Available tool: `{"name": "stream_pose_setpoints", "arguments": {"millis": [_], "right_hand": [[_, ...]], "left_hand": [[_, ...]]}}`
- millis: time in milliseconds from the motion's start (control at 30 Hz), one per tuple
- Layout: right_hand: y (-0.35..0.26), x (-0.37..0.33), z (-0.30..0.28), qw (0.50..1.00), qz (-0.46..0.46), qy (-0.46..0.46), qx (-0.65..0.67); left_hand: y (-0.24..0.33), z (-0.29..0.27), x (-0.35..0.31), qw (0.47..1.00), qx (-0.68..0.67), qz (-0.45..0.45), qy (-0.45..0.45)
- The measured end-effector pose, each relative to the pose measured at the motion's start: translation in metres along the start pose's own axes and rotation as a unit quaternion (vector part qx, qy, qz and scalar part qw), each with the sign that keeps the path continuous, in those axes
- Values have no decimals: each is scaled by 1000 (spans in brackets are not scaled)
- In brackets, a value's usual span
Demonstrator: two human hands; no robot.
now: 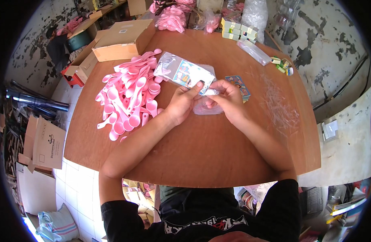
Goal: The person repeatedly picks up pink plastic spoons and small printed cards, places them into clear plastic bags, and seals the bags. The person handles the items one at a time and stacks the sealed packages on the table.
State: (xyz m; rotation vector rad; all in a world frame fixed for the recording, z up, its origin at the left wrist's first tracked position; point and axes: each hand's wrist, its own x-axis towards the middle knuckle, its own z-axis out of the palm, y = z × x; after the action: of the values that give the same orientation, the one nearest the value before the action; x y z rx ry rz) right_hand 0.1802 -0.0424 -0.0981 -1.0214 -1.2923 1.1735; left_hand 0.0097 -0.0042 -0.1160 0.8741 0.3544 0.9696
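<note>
A clear plastic bag [166,66] with a printed card [187,74] inside it is held up over the middle of the table. My left hand [182,101] is closed on its near edge, thumb on top. The fingers of my right hand [229,100] pinch the bag's near right end, where the plastic looks crumpled. Beneath my hands lie more clear plastic bags [207,108]. Just beyond my right hand sits a stack of blue printed cards [238,85], partly hidden by it. A big heap of pink plastic spoons [131,94] lies left of my left hand.
Thin clear plastic strips [279,107] are scattered on the brown table [201,157] at right. Small boxes [238,30], a clear packet [254,52] and small yellow-green pieces [281,64] lie toward the back. A cardboard box [123,40] stands at back left. Another person [58,48] is far left.
</note>
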Motion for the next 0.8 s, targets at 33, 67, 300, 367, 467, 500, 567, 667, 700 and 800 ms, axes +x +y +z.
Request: {"name": "stream_pose_setpoints", "arguments": {"millis": [33,67,300,367,467,500,567,667,700,800], "right_hand": [[3,1,0,1000,0,2,0],[8,3,1,999,-36,36,13],[-1,3,-8,999,25,26,21],[-2,4,-7,999,12,20,33],[0,5,-6,997,9,21,70],[1,5,-5,995,19,28,95],[-2,4,-3,995,31,23,90],[-5,2,-3,996,56,18,60],[-6,1,-4,997,69,18,35],[-2,1,-4,996,82,35,-11]], "left_hand": [[-2,2,0,1000,12,-9,-8],[-4,4,1,1000,12,-9,-9],[1,6,-2,1000,-3,2,-11],[1,2,2,999,-17,30,2],[0,1,3,1000,-13,4,13],[0,1,4,1000,-13,3,12],[0,2,3,1000,7,-1,4],[-1,4,1,1000,5,5,-3],[-1,5,0,1000,5,5,-2],[-1,8,-2,1000,16,-3,-15]]}}
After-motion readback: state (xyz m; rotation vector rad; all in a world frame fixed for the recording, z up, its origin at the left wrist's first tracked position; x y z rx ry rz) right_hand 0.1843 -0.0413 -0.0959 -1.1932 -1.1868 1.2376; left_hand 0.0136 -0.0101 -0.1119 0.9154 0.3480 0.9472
